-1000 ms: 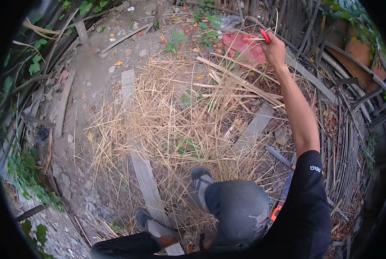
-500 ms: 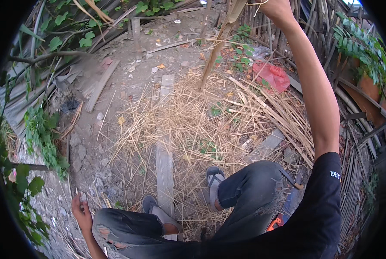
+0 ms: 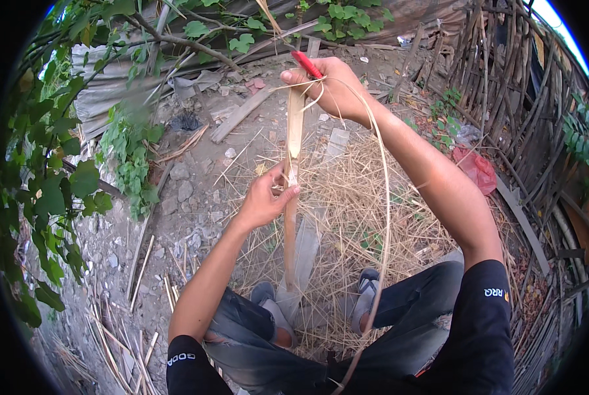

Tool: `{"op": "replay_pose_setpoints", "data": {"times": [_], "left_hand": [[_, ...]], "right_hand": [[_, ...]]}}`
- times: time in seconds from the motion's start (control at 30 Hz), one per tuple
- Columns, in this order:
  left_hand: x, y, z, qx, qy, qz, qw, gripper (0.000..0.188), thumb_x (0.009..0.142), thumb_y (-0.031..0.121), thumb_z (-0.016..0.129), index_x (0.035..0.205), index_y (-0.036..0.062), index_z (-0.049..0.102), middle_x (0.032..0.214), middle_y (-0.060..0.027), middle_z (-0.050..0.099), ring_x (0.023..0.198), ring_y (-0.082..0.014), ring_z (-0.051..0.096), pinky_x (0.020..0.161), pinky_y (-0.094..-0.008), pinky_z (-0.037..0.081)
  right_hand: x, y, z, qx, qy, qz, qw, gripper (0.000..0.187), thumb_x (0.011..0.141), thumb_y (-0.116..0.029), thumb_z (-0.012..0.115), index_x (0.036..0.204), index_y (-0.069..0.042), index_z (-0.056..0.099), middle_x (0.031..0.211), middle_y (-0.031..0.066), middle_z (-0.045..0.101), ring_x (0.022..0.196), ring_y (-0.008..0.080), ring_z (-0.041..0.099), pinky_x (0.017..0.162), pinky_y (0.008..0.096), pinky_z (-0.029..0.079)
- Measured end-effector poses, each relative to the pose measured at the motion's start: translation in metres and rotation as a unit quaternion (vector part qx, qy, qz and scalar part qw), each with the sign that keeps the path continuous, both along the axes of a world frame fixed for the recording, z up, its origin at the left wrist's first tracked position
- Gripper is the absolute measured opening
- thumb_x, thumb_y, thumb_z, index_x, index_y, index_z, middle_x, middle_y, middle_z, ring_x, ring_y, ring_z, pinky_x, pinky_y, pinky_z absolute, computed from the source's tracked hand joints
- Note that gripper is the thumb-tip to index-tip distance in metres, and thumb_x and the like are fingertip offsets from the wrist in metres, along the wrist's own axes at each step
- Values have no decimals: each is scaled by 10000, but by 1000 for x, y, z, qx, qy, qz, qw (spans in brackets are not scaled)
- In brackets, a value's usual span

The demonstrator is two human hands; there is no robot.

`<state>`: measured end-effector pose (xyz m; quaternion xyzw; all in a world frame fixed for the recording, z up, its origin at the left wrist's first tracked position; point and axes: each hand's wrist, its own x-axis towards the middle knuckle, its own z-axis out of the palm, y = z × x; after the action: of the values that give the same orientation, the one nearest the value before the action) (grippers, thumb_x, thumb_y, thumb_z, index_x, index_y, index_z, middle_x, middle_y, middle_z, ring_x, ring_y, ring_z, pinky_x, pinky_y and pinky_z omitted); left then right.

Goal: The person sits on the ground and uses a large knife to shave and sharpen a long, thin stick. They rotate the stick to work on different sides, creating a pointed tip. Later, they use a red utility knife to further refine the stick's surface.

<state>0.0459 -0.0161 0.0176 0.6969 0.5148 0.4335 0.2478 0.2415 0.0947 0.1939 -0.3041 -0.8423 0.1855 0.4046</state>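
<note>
A long, narrow wooden stick [image 3: 290, 243] stands upright in front of me, its upper part paler where the wood is bare. My left hand [image 3: 268, 197] is closed around its middle, thumb and fingers on either side. My right hand [image 3: 334, 85] is at its top, closed on a red-handled knife [image 3: 306, 64]; the thin grey blade points up and left and is hard to make out. A long, thin pale strip [image 3: 388, 217] loops from beside my right hand down to my lap. Smaller curls hang by the fingers.
Straw-like slivers [image 3: 347, 204] cover the ground around a flat board [image 3: 305, 257] between my feet. A red plastic bag [image 3: 475, 170] lies at the right near a stick fence [image 3: 505, 72]. Leafy vines [image 3: 64, 191] hang at the left, and another plank [image 3: 241, 115] lies farther off.
My left hand has come up from beside my left knee and taken hold of the stick. My right hand has moved toward the middle, and the red-handled knife now shows. The view has turned.
</note>
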Motion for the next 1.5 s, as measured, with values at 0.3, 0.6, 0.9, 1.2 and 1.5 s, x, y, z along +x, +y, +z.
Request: {"op": "replay_pose_setpoints", "data": {"times": [0.3, 0.6, 0.9, 1.2, 1.5], "left_hand": [[-31, 13, -46, -70, 1, 12, 997, 221, 984, 151, 647, 1125, -18, 670, 978, -94, 742, 913, -147, 705, 840, -311, 557], [-49, 8, -15, 78, -73, 80, 991, 471, 931, 115, 691, 1346, -16, 511, 1193, -165, 658, 1123, -217, 643, 945, -343, 535], [-62, 32, 35, 211, -96, 112, 966, 456, 1049, 123, 501, 1461, -17, 364, 1289, -184, 609, 1145, -231, 629, 1020, -365, 498], [-88, 58, 90, 167, -112, 126, 971, 689, 1077, 523, 227, 1483, -16, 366, 1314, -211, 590, 1199, -287, 596, 1061, -409, 454], [-147, 95, 91, 14, -408, 32, 912, 585, 1099, 393, 211, 1527, 8, 312, 1480, -184, 478, 1307, -282, 529, 1176, -431, 388]], "right_hand": [[82, 94, 33, 22, 185, -260, 948, 568, 940, -562, 589, 864, -17, 731, 644, 54, 682, 626, 112, 649, 634, 305, 481], [206, 69, -214, -209, -546, -217, 781, 928, 653, -396, 900, 1364, 8, 464, 1291, 239, 617, 1218, 391, 584, 1017, 448, 491], [316, -93, -403, -376, -259, -281, 844, 822, 790, -455, 749, 1422, -25, 445, 1320, 340, 529, 1248, 478, 521, 1058, 479, 442], [504, -232, -516, -481, -251, -655, 526, 760, 782, -354, 751, 1425, -84, 451, 1417, 269, 453, 1329, 429, 467, 1071, 510, 436], [577, -353, -565, -533, -242, -703, 403, 736, 790, -327, 751, 1425, -120, 442, 1450, 182, 446, 1384, 378, 406, 1129, 554, 325]]}}
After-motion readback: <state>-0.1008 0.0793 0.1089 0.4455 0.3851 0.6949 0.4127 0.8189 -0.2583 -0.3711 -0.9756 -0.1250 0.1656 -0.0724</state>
